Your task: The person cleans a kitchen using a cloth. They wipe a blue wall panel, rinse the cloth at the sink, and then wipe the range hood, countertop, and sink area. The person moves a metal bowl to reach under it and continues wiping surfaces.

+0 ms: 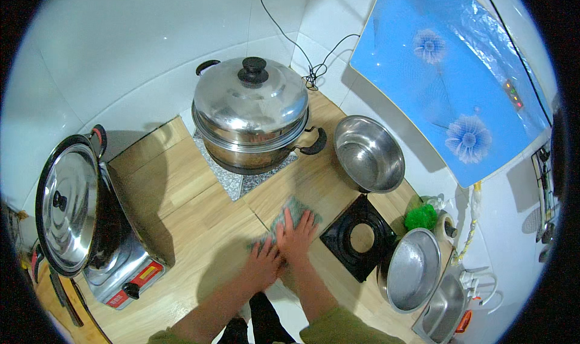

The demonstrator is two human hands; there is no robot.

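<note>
My right hand lies palm down on a grey-green cloth, fingers apart, on the wood-look counter. Close beside it, its wrist touching or nearly touching, my left hand is also spread, with its fingertips at the cloth's near left part. Most of the cloth is under the hands. Beyond them stands a lidded stainless-steel steamer pot with black handles, on a patch of grey patterned tiles. To the right of my right hand lies a square black stove part with a round hole.
On the left, a lidded wok sits on a steel gas stove. Steel basins, a green scrubber and a sink line the right. A blue flowered panel leans above; a cable hangs behind the pot.
</note>
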